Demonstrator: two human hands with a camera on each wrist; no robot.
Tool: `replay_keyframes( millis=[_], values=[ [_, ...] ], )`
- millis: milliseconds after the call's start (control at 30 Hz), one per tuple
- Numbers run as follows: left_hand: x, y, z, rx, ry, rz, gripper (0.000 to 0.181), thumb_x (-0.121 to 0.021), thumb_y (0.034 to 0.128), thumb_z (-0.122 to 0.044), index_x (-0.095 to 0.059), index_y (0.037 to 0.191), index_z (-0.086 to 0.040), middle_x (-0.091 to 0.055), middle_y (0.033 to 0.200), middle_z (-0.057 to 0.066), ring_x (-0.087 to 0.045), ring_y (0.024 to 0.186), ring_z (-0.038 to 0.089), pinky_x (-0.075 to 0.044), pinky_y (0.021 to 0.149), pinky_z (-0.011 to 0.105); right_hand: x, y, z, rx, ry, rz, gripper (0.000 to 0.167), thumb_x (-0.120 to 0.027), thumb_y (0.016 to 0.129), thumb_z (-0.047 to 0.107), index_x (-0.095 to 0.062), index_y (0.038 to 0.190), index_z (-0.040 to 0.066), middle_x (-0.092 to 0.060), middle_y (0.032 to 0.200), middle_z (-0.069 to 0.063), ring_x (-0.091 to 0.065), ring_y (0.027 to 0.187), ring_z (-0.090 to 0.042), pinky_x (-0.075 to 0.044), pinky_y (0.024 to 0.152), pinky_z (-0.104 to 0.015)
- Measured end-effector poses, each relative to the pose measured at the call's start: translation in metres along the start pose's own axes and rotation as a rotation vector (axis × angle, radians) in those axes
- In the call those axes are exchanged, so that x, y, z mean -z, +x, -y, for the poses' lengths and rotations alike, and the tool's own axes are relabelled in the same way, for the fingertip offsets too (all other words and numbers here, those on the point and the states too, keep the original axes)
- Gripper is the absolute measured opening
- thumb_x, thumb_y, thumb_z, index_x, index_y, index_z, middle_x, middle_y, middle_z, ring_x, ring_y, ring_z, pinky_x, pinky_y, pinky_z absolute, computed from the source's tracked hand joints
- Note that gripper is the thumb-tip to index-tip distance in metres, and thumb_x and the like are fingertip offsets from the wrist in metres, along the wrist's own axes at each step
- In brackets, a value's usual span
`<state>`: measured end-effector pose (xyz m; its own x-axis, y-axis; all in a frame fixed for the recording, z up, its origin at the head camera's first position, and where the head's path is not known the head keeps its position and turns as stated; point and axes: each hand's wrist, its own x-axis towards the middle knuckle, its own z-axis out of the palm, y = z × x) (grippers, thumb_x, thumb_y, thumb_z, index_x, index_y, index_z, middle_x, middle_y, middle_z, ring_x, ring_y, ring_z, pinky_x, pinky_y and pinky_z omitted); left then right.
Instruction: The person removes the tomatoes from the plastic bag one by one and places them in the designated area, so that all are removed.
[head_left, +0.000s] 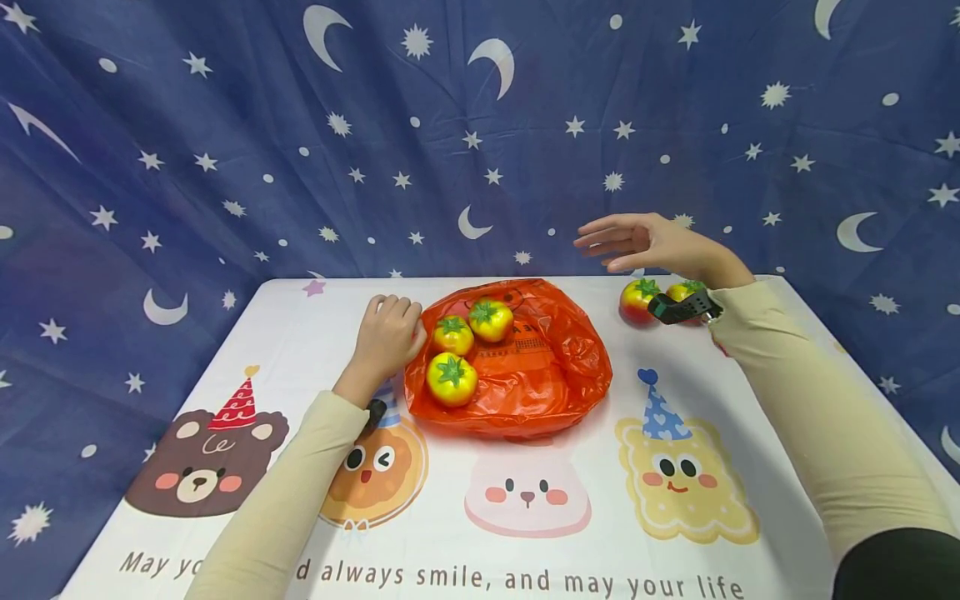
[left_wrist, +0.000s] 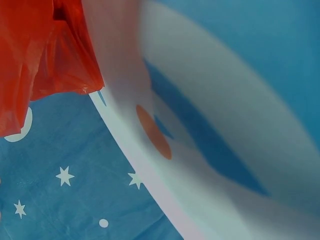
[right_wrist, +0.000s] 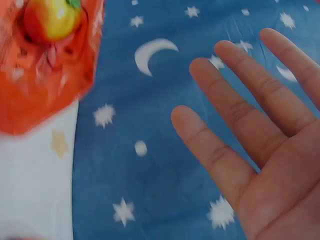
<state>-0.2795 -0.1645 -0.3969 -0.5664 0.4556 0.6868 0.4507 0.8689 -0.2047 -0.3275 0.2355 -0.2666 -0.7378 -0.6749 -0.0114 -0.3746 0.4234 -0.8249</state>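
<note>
A white table (head_left: 300, 350) printed with cartoon faces and lettering fills the lower frame; behind it, a blue curtain (head_left: 225, 125) with pale moons and stars covers the upper half. The red bag (head_left: 517, 392) lies spread at centre, three tomatoes (head_left: 452, 380) in its left part. The left hand (head_left: 384, 337), left of centre, grips the bag's left edge with curled fingers; its fingertips are hidden. The right hand (head_left: 645, 242), upper right, hangs with fingers extended, holding nothing, above two more tomatoes (head_left: 640, 302). The wrist strap (head_left: 678, 308) partly covers the right-hand one. The left sleeve (head_left: 300, 492) hides some lettering, and a black shape (head_left: 896, 567) is cut off lower right. The left wrist view is blurred.
</note>
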Motion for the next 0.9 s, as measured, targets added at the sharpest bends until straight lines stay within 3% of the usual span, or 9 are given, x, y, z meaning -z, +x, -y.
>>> replay_keyframes(
  millis=[267, 400, 533, 633, 767, 900],
  values=[
    [0.0, 0.0, 0.0, 0.004, -0.006, 0.012, 0.011, -0.06, 0.0791, -0.014, -0.059, 0.079, -0.002, -0.063, 0.075, 0.013, -0.058, 0.076, 0.03, -0.046, 0.085, 0.046, -0.039, 0.031, 0.003, 0.074, 0.084, 0.061, 0.057, -0.064, 0.087, 0.013, -0.042, 0.139, 0.009, -0.048, 0.141, -0.013, -0.047, 0.13, -0.029, -0.042, 0.103, -0.045],
    [0.0, 0.0, 0.0, 0.013, -0.007, 0.026, 0.011, -0.059, 0.0795, -0.014, -0.059, 0.08, -0.002, -0.064, 0.076, 0.013, -0.059, 0.076, 0.03, -0.046, 0.086, 0.045, -0.059, 0.044, 0.003, 0.125, 0.137, 0.095, 0.06, -0.066, 0.085, 0.014, -0.041, 0.139, 0.004, -0.049, 0.14, -0.015, -0.047, 0.13, -0.032, -0.046, 0.1, -0.04],
    [0.0, 0.0, 0.0, 0.012, -0.002, 0.022, 0.012, -0.06, 0.0793, -0.014, -0.059, 0.079, -0.002, -0.063, 0.075, 0.013, -0.059, 0.076, 0.03, -0.046, 0.086, 0.045, -0.079, 0.055, 0.001, 0.16, 0.202, 0.126, 0.059, -0.068, 0.084, 0.011, -0.044, 0.136, 0.002, -0.05, 0.138, -0.019, -0.052, 0.126, -0.026, -0.048, 0.098, -0.036],
    [0.0, 0.0, 0.0, 0.01, 0.001, 0.022, 0.012, -0.06, 0.0793, -0.014, -0.059, 0.079, -0.002, -0.063, 0.075, 0.013, -0.059, 0.077, 0.03, -0.046, 0.085, 0.045, -0.093, 0.062, -0.001, 0.181, 0.24, 0.143, 0.058, -0.07, 0.082, 0.011, -0.047, 0.134, 0.001, -0.05, 0.137, -0.022, -0.052, 0.125, -0.028, -0.044, 0.101, -0.042],
    [0.0, -0.001, 0.001, 0.011, 0.0, 0.021, 0.011, -0.061, 0.0789, -0.014, -0.059, 0.079, -0.003, -0.063, 0.074, 0.013, -0.059, 0.076, 0.03, -0.046, 0.085, 0.045, -0.111, 0.069, -0.003, 0.194, 0.263, 0.165, 0.06, -0.072, 0.08, 0.015, -0.048, 0.133, 0.0, -0.047, 0.136, -0.028, -0.045, 0.128, -0.04, -0.037, 0.104, -0.052],
    [0.0, -0.001, 0.001, 0.008, -0.002, 0.014, 0.011, -0.06, 0.0791, -0.013, -0.059, 0.079, -0.002, -0.063, 0.074, 0.013, -0.058, 0.075, 0.03, -0.046, 0.085, 0.045, -0.125, 0.076, -0.008, 0.2, 0.259, 0.168, 0.057, -0.071, 0.081, 0.013, -0.05, 0.131, 0.0, -0.049, 0.134, -0.028, -0.044, 0.128, -0.041, -0.037, 0.104, -0.052]
  ],
)
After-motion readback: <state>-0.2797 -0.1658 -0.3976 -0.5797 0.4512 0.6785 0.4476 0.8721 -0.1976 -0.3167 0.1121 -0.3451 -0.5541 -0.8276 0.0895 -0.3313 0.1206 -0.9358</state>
